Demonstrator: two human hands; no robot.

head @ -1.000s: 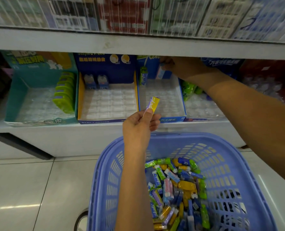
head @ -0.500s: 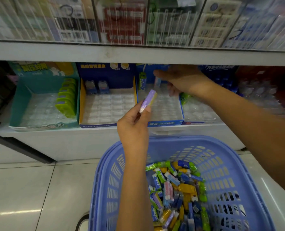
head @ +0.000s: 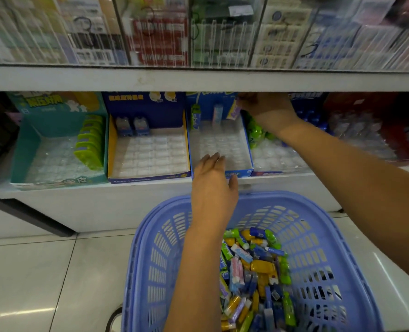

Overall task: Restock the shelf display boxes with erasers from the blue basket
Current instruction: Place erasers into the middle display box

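A blue basket (head: 165, 248) at the bottom holds several wrapped erasers (head: 251, 267) in mixed colours. On the shelf stand display boxes: a teal one (head: 21, 154), a dark blue and yellow one (head: 148, 178) and a blue one (head: 245, 137) with clear trays. My right hand (head: 265, 106) reaches to the back row of the blue box and pinches a purple and yellow eraser (head: 233, 111), beside a pink eraser (head: 216, 116) and a green one (head: 196, 118) standing there. My left hand (head: 213, 180) hovers with straight fingers over the blue box's front edge, holding nothing.
An upper shelf edge (head: 198, 79) overhangs the boxes, with packaged stationery behind clear dividers above. Green erasers (head: 90, 144) line the teal box's right side. Two blue erasers (head: 134, 125) stand in the middle box. More boxes sit to the right. Tiled floor lies at the left.
My left hand passed the purple and yellow eraser to my right hand and now is empty with fingers spread. My right hand moved back into the blue box's rear row with it.
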